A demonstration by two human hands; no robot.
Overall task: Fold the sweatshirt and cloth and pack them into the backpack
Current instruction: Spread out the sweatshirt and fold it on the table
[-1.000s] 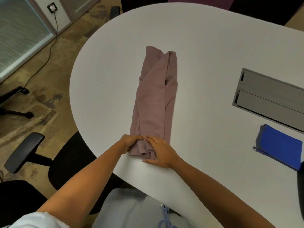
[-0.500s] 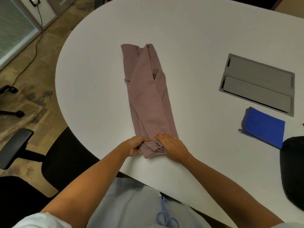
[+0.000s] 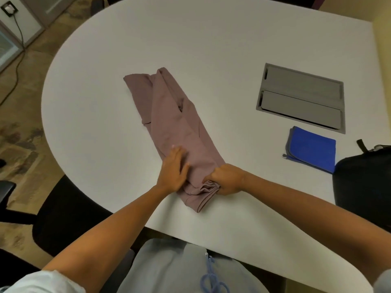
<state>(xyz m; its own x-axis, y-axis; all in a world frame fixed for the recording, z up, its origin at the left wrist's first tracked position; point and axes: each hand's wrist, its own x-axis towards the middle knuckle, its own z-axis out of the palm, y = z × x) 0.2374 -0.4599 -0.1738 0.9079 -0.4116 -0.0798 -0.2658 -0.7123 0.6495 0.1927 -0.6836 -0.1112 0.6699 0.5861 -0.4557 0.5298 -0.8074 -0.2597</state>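
Observation:
A mauve sweatshirt (image 3: 171,121), folded into a long narrow strip, lies on the white table (image 3: 211,45), running from the middle toward the near edge. My left hand (image 3: 172,170) lies flat on its near part with the fingers straight. My right hand (image 3: 227,178) grips the bunched near end from the right. A folded blue cloth (image 3: 313,151) with a grey edge lies to the right. The black backpack (image 3: 364,187) stands at the right edge of the view, partly cut off.
A grey cable hatch (image 3: 300,100) is set into the table behind the blue cloth. A black office chair (image 3: 61,210) stands at the table's near left side. A cable (image 3: 17,51) runs across the floor at far left.
My left hand has let go of the near end and moved up to lie flat on the sweatshirt. My right hand has closed on the near end. The strip now slants more to the left.

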